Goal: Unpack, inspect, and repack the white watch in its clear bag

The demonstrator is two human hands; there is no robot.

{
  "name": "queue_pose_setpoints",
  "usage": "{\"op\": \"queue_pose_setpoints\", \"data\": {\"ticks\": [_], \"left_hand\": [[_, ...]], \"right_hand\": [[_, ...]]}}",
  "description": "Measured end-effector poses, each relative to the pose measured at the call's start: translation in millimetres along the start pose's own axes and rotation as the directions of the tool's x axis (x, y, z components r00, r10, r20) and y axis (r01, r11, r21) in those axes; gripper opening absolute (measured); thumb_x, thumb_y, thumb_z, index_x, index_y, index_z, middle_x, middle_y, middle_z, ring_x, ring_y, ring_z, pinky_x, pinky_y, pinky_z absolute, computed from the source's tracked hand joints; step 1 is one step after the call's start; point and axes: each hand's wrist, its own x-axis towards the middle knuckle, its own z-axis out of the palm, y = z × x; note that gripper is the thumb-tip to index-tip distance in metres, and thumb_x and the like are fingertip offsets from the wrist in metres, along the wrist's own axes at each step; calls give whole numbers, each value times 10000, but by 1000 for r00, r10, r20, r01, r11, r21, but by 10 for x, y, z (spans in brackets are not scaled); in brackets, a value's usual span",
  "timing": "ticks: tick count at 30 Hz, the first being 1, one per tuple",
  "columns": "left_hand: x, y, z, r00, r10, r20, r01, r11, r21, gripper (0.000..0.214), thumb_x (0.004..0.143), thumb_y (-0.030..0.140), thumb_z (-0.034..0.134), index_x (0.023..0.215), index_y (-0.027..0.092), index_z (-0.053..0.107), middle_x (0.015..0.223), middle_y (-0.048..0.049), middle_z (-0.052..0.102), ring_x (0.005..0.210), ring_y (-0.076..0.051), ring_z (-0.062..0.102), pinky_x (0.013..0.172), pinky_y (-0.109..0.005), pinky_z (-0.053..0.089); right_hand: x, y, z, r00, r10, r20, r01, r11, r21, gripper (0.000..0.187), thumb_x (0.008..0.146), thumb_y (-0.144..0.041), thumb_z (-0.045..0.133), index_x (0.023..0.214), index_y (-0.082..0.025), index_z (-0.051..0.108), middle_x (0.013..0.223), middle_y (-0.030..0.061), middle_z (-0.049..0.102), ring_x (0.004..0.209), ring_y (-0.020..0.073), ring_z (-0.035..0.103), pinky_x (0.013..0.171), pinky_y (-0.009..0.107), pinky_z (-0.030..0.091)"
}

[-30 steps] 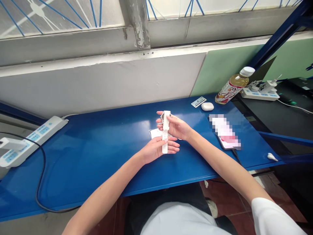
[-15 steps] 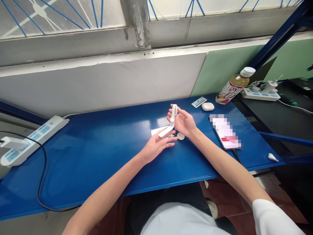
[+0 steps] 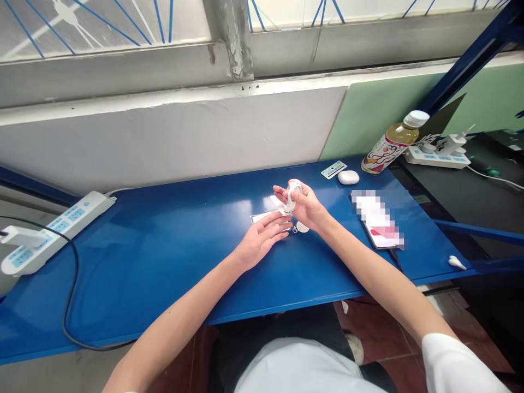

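My right hand (image 3: 308,207) is closed round a small white strap-like piece (image 3: 292,195), held a little above the blue table (image 3: 164,245). My left hand (image 3: 262,236) lies just in front of it with fingers stretched out flat, fingertips near the strap's lower end and over a flat white packet (image 3: 262,218) on the table. A small white round part (image 3: 302,227) rests on the table under my right wrist.
A phone (image 3: 379,224) lies to the right, with a white earbud case (image 3: 348,177), a small card (image 3: 333,170) and a drink bottle (image 3: 391,144) behind it. White power strips sit at far left (image 3: 57,226) and far right (image 3: 436,156). A black cable (image 3: 67,305) loops over the left table part.
The strap hung straight between both hands, then my right hand lifted and curled it up. My left hand let go of its lower end and opened flat.
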Motion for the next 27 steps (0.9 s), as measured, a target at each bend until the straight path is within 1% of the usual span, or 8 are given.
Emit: {"op": "queue_pose_setpoints", "data": {"ticks": [7, 10, 13, 15, 17, 19, 24, 27], "left_hand": [[27, -11, -15, 998, 23, 58, -23, 1000, 8, 479, 843, 228, 764, 1297, 189, 618, 1389, -141, 584, 1328, -325, 514, 1108, -464, 375], [32, -4, -27, 999, 15, 36, -16, 1000, 17, 514, 796, 213, 798, 1280, 181, 626, 1289, -137, 645, 1263, -313, 568, 1078, -453, 403], [24, -12, -25, 1000, 2, 7, -2, 999, 35, 467, 756, 218, 829, 1190, 168, 665, 1108, -114, 704, 1101, -276, 657, 1006, -427, 458], [15, -19, -11, 1000, -11, -5, 11, 999, 41, 404, 750, 228, 837, 1119, 161, 685, 1010, -90, 709, 989, -241, 687, 953, -402, 488], [6, -24, 8, 1000, -27, -11, 27, 998, 49, 355, 756, 239, 837, 1069, 153, 696, 971, -75, 702, 927, -216, 692, 919, -384, 504], [2, -26, 20, 999, -38, -8, 39, 998, 59, 329, 768, 261, 834, 1047, 145, 703, 967, -72, 698, 909, -207, 692, 902, -375, 514], [6, -49, 19, 998, -62, 20, 60, 993, 100, 332, 812, 343, 804, 1044, 122, 716, 1000, -109, 714, 931, -221, 701, 879, -361, 530], [3, -72, 35, 996, -77, 45, 72, 992, 105, 353, 841, 387, 772, 1061, 118, 710, 992, -119, 727, 915, -228, 713, 855, -356, 538]], "right_hand": [[-32, 28, 50, 999, 19, 27, -15, 990, -143, 334, 632, -375, 882, 815, -261, 627, 728, 2, 726, 1225, 283, 607, 1031, 457, 448], [-30, 56, 38, 999, 11, 48, -3, 986, -167, 292, 630, -329, 879, 759, -253, 628, 759, 6, 723, 1214, 280, 606, 1004, 438, 459], [-34, 73, 33, 997, -28, 77, 42, 981, -187, 255, 639, -293, 872, 719, -245, 634, 894, 11, 737, 1227, 253, 585, 972, 379, 476], [-44, 75, 36, 996, -25, 84, 43, 974, -221, 238, 659, -286, 861, 719, -242, 635, 1049, 12, 731, 1160, 229, 611, 901, 342, 505], [-59, 69, 46, 996, 6, 94, 19, 964, -266, 215, 688, -296, 843, 741, -239, 643, 1185, 12, 698, 1009, 198, 654, 775, 308, 529], [-76, 63, 62, 993, 39, 108, -3, 949, -316, 186, 722, -332, 820, 793, -243, 674, 1239, 18, 681, 856, 167, 663, 654, 283, 521], [-114, 68, 103, 978, 149, 143, -73, 898, -434, 291, 827, -451, 718, 1043, -259, 749, 1124, 51, 740, 601, 120, 622, 474, 250, 451], [-126, 89, 117, 969, 196, 153, -119, 906, -405, 335, 839, -463, 712, 1099, -253, 737, 1098, 64, 754, 657, 139, 669, 502, 247, 494]]}}
